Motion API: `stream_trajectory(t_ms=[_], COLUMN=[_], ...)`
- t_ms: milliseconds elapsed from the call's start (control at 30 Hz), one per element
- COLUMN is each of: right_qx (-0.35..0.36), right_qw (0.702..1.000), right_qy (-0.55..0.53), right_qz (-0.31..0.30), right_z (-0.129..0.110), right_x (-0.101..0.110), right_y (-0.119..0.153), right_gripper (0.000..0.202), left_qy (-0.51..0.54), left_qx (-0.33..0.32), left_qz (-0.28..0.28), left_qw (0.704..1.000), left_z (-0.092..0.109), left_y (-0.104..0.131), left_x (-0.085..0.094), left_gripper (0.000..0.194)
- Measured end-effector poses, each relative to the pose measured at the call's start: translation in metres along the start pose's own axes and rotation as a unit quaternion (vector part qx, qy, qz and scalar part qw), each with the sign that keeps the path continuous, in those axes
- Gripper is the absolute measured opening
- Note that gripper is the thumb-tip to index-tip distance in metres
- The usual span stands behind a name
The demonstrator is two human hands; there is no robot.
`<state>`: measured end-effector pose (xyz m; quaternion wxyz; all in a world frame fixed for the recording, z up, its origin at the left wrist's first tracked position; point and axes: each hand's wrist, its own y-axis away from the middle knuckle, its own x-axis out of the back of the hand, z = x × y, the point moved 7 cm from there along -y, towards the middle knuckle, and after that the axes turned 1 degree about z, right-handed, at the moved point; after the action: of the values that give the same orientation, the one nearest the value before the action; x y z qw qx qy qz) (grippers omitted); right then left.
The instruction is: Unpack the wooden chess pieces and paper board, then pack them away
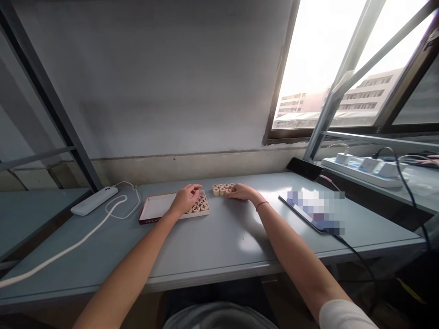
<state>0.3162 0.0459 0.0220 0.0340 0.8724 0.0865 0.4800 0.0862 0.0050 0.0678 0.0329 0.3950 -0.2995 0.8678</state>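
Reaching forward from the near edge of the grey worktop [212, 246], both bare forearms stretch towards the far side, where the small things lie. The left hand [185, 199] rests over a shallow tray [154, 208], its fingers curled down onto the round wooden discs [200, 205] packed side by side in the tray's right end; the grip looks narrow, pinching at one disc, though whether it has hold of it cannot be told. The tray's left part shows bare, so the discs sit tight in rows against one wall. The right hand [242, 192], with a thin red band at its wrist, lies flat beside a loose cluster of discs [222, 188] on the worktop just right of the tray; its fingers touch the nearest of them, lightly closed, holding nothing clearly. The discs carry dark marks on top, too small to read.

Right of the hands lies a flat tablet [308, 212] with its screen blurred and a black cable running off. Left, a white bar-shaped device [94, 200] trails a white cord [68, 249]. Farther back, a power strip [363, 167] sits on a ledge under the bright window [329, 59].
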Motion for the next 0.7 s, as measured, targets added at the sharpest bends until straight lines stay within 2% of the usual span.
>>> stream_trajectory(t_ms=[167, 333, 433, 533, 567, 633, 700], right_qx=[0.005, 0.007, 0.014, 0.070, 0.102, 0.162, 0.204], right_qw=[0.997, 0.996, 0.997, 0.997, 0.993, 0.982, 0.976], right_qy=[0.064, 0.069, 0.061, -0.014, -0.050, -0.096, -0.079], right_qz=[0.046, 0.054, 0.042, 0.026, 0.021, 0.010, 0.002], right_z=[-0.005, -0.002, -0.006, -0.027, -0.038, -0.059, -0.074], right_x=[-0.002, 0.001, 0.004, -0.001, -0.005, -0.016, -0.031], right_y=[-0.005, -0.007, -0.003, 0.002, 0.004, 0.006, 0.005], right_gripper=[0.017, 0.016, 0.017, 0.014, 0.016, 0.035, 0.055], left_qy=[-0.014, -0.049, -0.090, -0.124, -0.130, -0.136, -0.137], left_qx=[-0.001, 0.005, 0.000, -0.007, -0.007, -0.003, -0.001], left_qz=[-0.004, -0.017, -0.040, -0.064, -0.077, -0.113, -0.140], left_qw=[1.000, 0.999, 0.995, 0.990, 0.988, 0.984, 0.981], left_z=[-0.007, -0.012, -0.013, -0.012, -0.011, -0.011, -0.011], left_y=[0.000, 0.000, 0.000, 0.000, 0.001, 0.001, 0.001], left_x=[-0.002, -0.005, -0.007, -0.010, -0.012, -0.019, -0.024], left_gripper=[0.028, 0.029, 0.032, 0.034, 0.034, 0.036, 0.036])
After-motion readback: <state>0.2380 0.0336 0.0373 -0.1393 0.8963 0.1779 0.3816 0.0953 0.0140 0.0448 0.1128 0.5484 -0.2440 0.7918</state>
